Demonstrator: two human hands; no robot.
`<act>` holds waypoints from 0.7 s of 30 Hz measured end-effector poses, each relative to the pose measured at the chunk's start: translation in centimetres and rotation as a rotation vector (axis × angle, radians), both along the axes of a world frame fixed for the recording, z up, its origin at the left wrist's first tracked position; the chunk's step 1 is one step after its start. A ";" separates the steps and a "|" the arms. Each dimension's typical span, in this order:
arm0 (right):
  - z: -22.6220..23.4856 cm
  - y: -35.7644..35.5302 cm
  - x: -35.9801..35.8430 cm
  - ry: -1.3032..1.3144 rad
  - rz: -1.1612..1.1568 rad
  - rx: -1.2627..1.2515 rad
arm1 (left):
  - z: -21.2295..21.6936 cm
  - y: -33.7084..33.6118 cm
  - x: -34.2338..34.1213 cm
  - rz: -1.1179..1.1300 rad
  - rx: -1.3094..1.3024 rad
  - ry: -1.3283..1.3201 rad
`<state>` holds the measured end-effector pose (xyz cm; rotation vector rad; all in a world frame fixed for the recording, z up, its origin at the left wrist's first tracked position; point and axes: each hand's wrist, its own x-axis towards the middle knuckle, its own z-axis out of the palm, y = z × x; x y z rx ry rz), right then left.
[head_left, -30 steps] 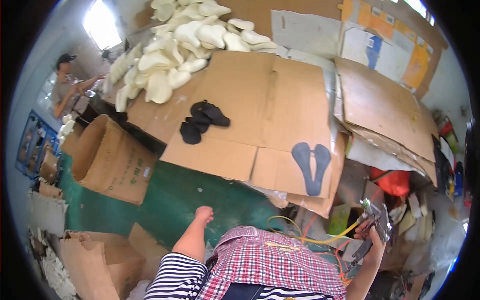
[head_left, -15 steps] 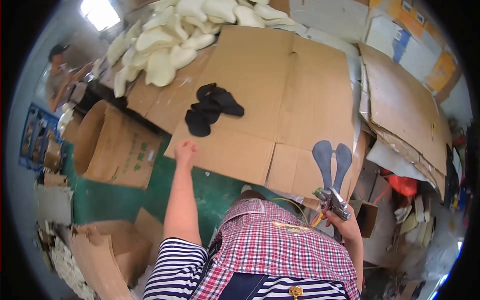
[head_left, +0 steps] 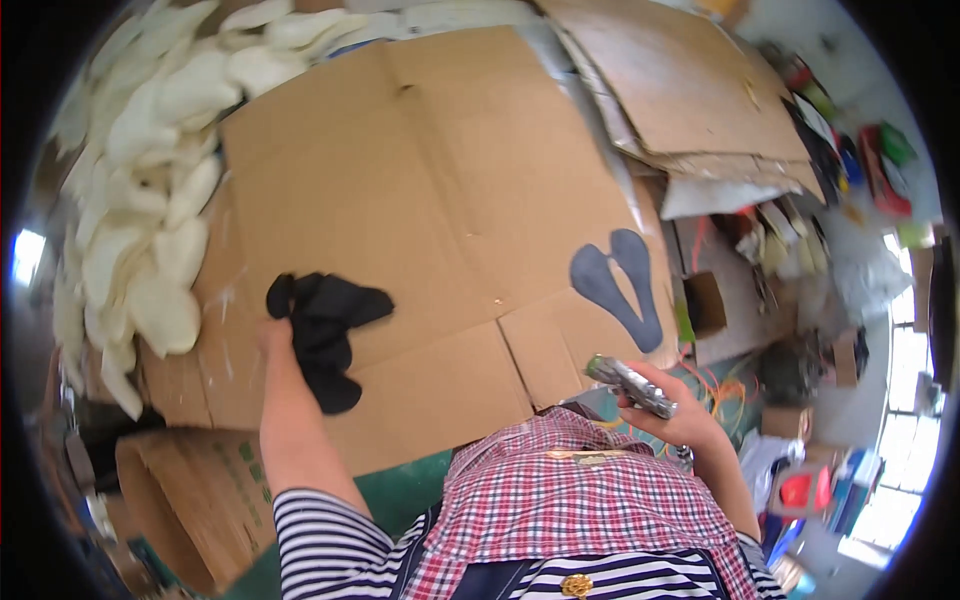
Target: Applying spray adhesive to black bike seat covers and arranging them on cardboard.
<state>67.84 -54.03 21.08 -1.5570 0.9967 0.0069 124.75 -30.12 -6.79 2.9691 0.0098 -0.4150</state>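
- We saw soft, moderate light on the cardboard sheet point(head_left: 440, 180) beyond the left fingers point(head_left: 273, 333) and right fingers point(head_left: 648, 422).
- We found a window point(head_left: 908, 435) glaring white far right of the right fingers, and a bright patch point(head_left: 27, 257) far left of the left fingers.
- We noticed glints on the metal tool point(head_left: 645, 390) within the right fingers.
- We found the left fingers slightly blurred.
- We saw straight edges bend and corners turn black, farthest from the fingers.
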 end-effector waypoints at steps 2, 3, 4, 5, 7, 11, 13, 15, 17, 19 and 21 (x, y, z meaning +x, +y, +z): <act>0.5 -0.3 0.6 -0.028 0.118 -0.056 | 2.2 -0.5 -1.3 -0.010 -0.063 -0.077; 0.1 -0.4 0.2 -0.055 0.183 -0.111 | 2.8 0.5 -0.7 -0.014 -0.049 -0.081; 0.3 -0.6 0.4 -0.069 0.189 -0.095 | 3.5 2.0 0.7 0.026 -0.259 -0.167; 0.8 -0.7 0.6 -0.079 0.200 -0.052 | 4.0 3.5 1.6 0.065 -0.468 -0.255; -0.1 -1.7 0.3 -0.063 0.192 -0.074 | 9.7 -3.4 -0.8 0.212 -0.942 -0.177; -0.7 -3.1 -0.3 -0.150 0.218 -0.103 | 17.6 -7.7 -7.1 -0.326 -1.098 -0.323; -1.2 -4.4 -0.9 -0.164 0.231 -0.060 | 20.1 -10.0 -13.5 -0.506 -0.837 -0.472; -1.5 -5.3 -2.3 -0.182 0.268 -0.023 | 19.5 -11.8 -19.7 -0.616 -0.814 -0.514; -2.0 -6.5 -3.4 -0.195 0.307 0.004 | 16.8 -11.7 -24.6 -0.694 -0.767 -0.482; -3.5 -7.6 -5.5 -0.212 0.341 -0.061 | 14.6 -12.3 -31.4 -0.663 -0.728 -0.363; -3.8 -8.4 -7.4 -0.164 0.335 0.011 | 12.3 -11.6 -36.7 -0.653 -0.677 -0.261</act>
